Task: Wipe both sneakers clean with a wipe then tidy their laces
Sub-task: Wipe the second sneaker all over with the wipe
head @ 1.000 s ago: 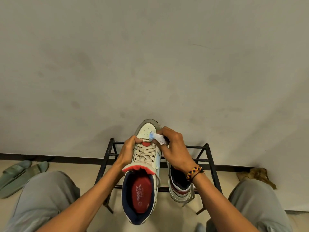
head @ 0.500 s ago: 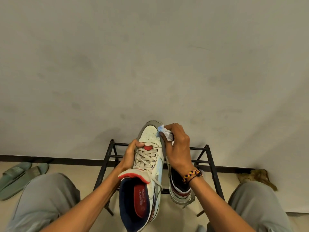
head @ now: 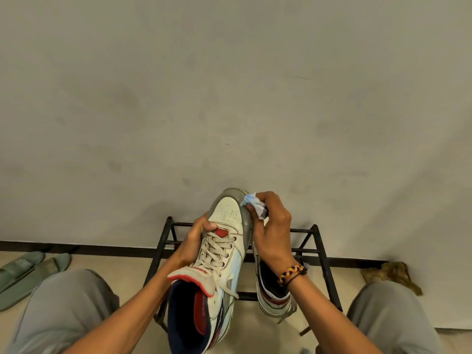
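Observation:
A white sneaker (head: 224,221) with grey sole edge, red patch and navy lining is held up, toe pointing away, rolled a little onto its left side. My left hand (head: 195,240) grips it at the left of the laces (head: 215,247), thumb over the top. My right hand (head: 272,231) pinches a crumpled white wipe (head: 251,203) against the grey sole rim at the toe's right side. The second sneaker (head: 272,290) stands on the black metal rack (head: 320,254) behind my right wrist, mostly hidden.
A plain grey wall (head: 229,85) rises right behind the rack. Green slippers (head: 28,272) lie on the floor at far left. A brown shoe (head: 390,274) sits at the wall on the right. My grey-trousered knees (head: 61,310) flank the rack.
My right hand has slid the wipe from the top of the toe box, near the laces, to the right sole edge at the toe. The sneaker has tilted to expose that edge.

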